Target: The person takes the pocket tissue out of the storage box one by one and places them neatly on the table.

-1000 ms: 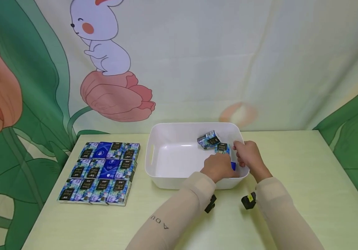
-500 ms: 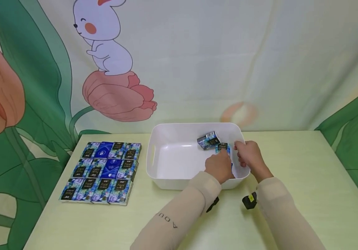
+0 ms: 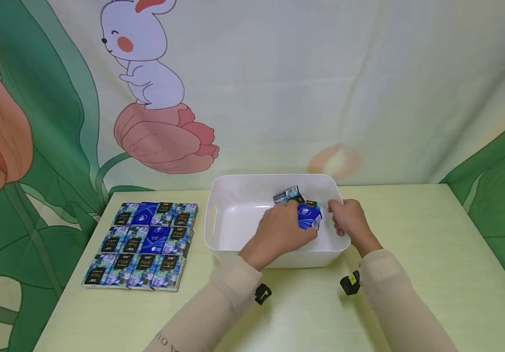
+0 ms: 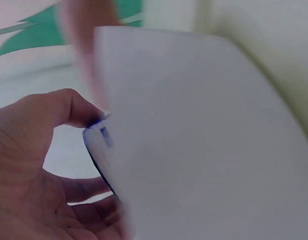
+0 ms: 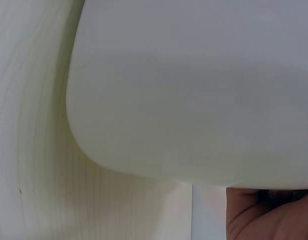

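Note:
My left hand (image 3: 281,230) pinches a blue tissue pack (image 3: 309,216) between thumb and fingers, inside the right part of a white plastic bin (image 3: 235,258). The left wrist view shows thumb and fingers on the pack's edges (image 4: 101,145), while the bin's wall hides the rest. My right hand (image 3: 353,222) grips the bin's right end at the rim, fingers curled over it; in the right wrist view the bin's wall partly covers that hand (image 5: 273,215). Behind the blue pack, floral tissue packs (image 3: 289,194) lie loose in the bin, partly hidden.
Left of the bin, several tissue packs (image 3: 140,244), floral and blue, lie in neat rows on the pale table (image 3: 433,234). A printed curtain (image 3: 270,98) hangs close behind the bin. Black wrist cameras (image 3: 350,283) hang under both sleeves.
My left hand has come up from the bin's front right corner and shifted left, now with the blue tissue pack lifted in it. The right hand has stayed at the bin's right end.

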`<act>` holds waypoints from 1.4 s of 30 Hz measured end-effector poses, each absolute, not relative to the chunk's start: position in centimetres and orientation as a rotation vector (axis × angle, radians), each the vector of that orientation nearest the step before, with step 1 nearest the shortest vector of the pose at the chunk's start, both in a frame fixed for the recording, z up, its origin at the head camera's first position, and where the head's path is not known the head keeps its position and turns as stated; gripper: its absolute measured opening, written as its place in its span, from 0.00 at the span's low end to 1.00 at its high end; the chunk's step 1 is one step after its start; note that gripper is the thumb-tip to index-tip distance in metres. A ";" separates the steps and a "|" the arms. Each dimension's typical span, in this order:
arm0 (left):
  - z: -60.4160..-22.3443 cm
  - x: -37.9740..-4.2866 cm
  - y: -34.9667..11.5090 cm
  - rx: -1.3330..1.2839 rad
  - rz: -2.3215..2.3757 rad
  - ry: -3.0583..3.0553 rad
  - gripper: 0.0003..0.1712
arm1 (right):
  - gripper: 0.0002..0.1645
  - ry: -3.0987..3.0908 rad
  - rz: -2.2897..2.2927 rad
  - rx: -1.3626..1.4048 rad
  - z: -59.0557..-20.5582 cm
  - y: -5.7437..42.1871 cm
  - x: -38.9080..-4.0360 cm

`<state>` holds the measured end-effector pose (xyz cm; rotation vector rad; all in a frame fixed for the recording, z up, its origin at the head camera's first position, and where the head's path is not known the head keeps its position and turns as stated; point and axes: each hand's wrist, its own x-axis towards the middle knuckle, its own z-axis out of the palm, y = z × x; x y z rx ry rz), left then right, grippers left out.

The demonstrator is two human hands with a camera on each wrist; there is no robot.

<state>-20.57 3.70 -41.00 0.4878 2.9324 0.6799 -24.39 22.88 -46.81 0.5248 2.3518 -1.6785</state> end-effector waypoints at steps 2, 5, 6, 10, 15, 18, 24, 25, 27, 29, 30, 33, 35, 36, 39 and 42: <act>-39.7 -19.5 2.0 0.521 0.786 2.966 0.33 | 0.19 2.346 -1.671 0.536 -46.7 22.9 -24.4; -38.0 -17.7 -0.7 0.491 0.912 3.011 0.36 | 0.19 2.335 -1.650 0.556 -46.6 22.9 -24.4; -37.5 -17.0 -1.7 0.474 0.954 3.026 0.36 | 0.19 2.333 -1.644 0.561 -46.5 22.9 -24.4; -36.3 -14.9 -6.0 0.364 1.043 3.101 0.38 | 0.20 2.323 -1.640 0.569 -46.5 22.9 -24.3; -37.2 -12.8 -11.9 0.194 0.979 3.200 0.38 | 0.20 2.315 -1.631 0.589 -46.7 22.8 -24.1; -38.2 -11.6 -15.7 0.030 0.891 3.218 0.40 | 0.20 2.309 -1.633 0.587 -46.8 22.8 -24.1; -40.8 -9.9 -23.4 -0.342 0.698 3.217 0.43 | 0.21 2.314 -1.637 0.581 -46.8 22.9 -24.1; -41.3 -9.7 -24.5 -0.391 0.666 3.205 0.44 | 0.21 2.315 -1.637 0.587 -46.8 22.9 -24.0; -42.4 -9.2 -26.7 -0.485 0.602 3.168 0.44 | 0.21 2.315 -1.641 0.589 -46.7 23.1 -24.0; -43.6 -8.8 -28.7 -0.556 0.539 3.104 0.45 | 0.20 2.312 -1.652 0.593 -46.7 23.2 -23.9; -44.3 -8.6 -29.6 -0.591 0.499 3.062 0.45 | 0.20 2.310 -1.660 0.593 -46.7 23.2 -23.9; -46.5 -8.0 -31.9 -0.699 0.387 2.893 0.49 | 0.20 2.305 -1.671 0.588 -46.7 23.1 -24.0; -48.0 -7.5 -32.9 -0.760 0.321 2.796 0.51 | 0.20 2.305 -1.669 0.584 -46.7 23.0 -24.1; -48.7 -7.4 -33.2 -0.790 0.302 2.765 0.51 | 0.20 2.308 -1.666 0.583 -46.7 22.9 -24.1; -50.2 -7.3 -34.1 -0.851 0.313 2.747 0.49 | 0.20 2.319 -1.657 0.580 -46.5 22.8 -24.2; -50.9 -7.6 -35.0 -0.836 0.378 2.785 0.47 | 0.20 2.324 -1.658 0.576 -46.4 22.7 -24.4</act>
